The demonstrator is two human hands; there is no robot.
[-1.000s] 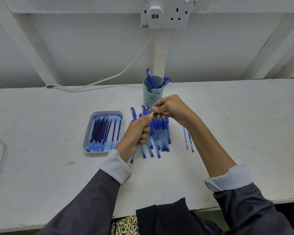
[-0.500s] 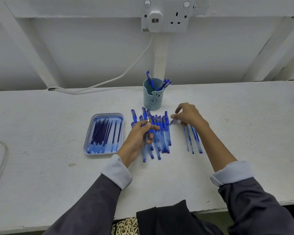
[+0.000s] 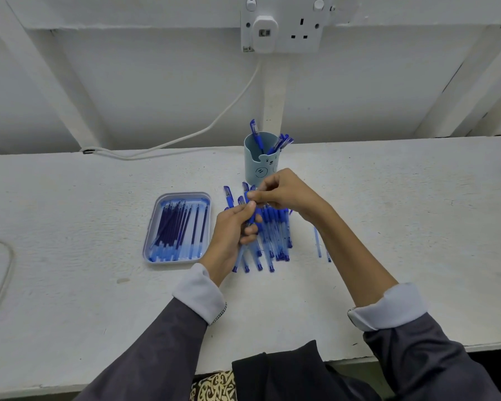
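Here, the white workbench [image 3: 70,215] is used for work on pens, and the step in hand is judged to be the fitting or pulling of the upper end of one pen. For this step to be done well, the pen should be kept lifted over the bench and held straight, so that the force is given along its length and not across it. The elbows should be kept clear of the tray [image 3: 182,194] of dark refills on the left. The row of pens [image 3: 275,227] lying directly under the hands should also not be pushed, nor the pen cup [image 3: 256,169] just behind them, where a few pens are already standing. Two thin clear pieces [image 3: 318,244] lie apart on the right, partly hidden by the forearm. The left hand [image 3: 232,230] is closed around the middle of the blue pen [image 3: 238,259], with the fingers curled over the barrel and the lower end pointing out below the palm. The right hand [image 3: 287,192] is closed in a pinch, and the upper end of the same pen is held between its thumb and fingertips. Whether a cap is taken there cannot be told.
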